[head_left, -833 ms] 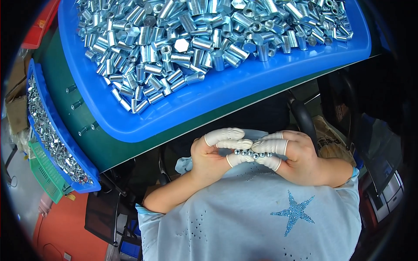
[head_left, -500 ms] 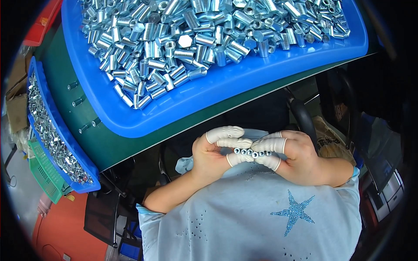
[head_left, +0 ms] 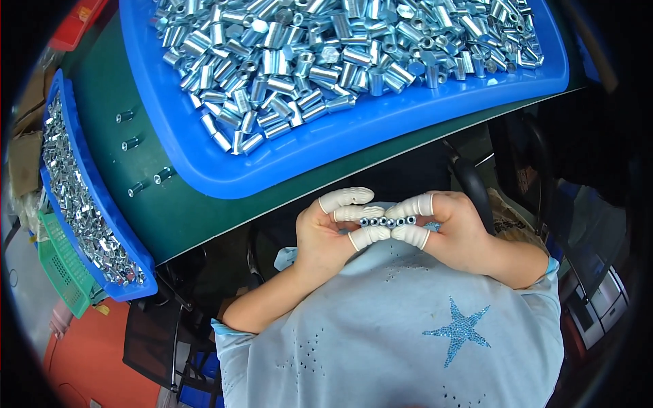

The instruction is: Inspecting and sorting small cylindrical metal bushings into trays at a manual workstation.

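Several silvery rivet nuts sit side by side in a straight row in front of my chest, their round open ends showing. From the left, my left hand pinches the row between its thumb below and a fingertip above, while another finger is raised clear. My right hand grips the row's right part the same way, thumb below and fingers on top. White finger cots cover the gripping fingers of both hands. Beyond them, a large blue tray heaped with loose rivet nuts rests on the green table.
A few single rivet nuts lie on the table left of the large tray. Farther left stands a narrower blue tray full of small metal parts, beside a green basket. A dark chair armrest is near my right hand.
Both hands have risen slightly toward the table with the row. The rivet nuts, uneven before, now line up straight. The large tray and loose nuts appear shifted right and upward in view.
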Demonstrator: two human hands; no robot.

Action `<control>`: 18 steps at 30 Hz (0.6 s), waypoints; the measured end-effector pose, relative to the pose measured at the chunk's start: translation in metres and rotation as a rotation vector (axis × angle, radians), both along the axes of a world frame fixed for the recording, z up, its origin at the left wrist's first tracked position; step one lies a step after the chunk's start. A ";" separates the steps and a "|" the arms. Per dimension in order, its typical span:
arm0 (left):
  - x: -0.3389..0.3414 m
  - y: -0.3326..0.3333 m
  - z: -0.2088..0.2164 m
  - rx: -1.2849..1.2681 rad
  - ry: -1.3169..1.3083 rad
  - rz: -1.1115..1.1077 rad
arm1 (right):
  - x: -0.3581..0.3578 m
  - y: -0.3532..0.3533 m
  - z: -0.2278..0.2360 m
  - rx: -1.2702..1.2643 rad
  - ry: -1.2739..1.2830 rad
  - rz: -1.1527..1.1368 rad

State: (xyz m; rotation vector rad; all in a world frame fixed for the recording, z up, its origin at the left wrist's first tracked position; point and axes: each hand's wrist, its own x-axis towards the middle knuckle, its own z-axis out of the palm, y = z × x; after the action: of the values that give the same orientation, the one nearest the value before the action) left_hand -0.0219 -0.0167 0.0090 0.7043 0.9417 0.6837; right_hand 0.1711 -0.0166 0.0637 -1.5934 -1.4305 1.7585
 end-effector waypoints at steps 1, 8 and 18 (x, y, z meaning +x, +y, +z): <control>-0.002 0.002 0.003 -0.001 0.010 -0.002 | -0.002 0.000 -0.001 0.007 -0.001 0.004; -0.016 0.011 0.034 0.172 0.164 -0.016 | -0.015 0.000 0.001 -0.349 0.453 -0.236; -0.028 0.039 0.104 0.636 0.418 -0.053 | -0.025 0.022 0.045 -0.212 0.643 -0.206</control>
State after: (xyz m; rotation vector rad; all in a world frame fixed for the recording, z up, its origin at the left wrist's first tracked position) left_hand -0.0494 0.0224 0.1126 1.4717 1.0850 0.8127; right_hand 0.1459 0.0053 0.1085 -1.0528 -0.7722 2.0781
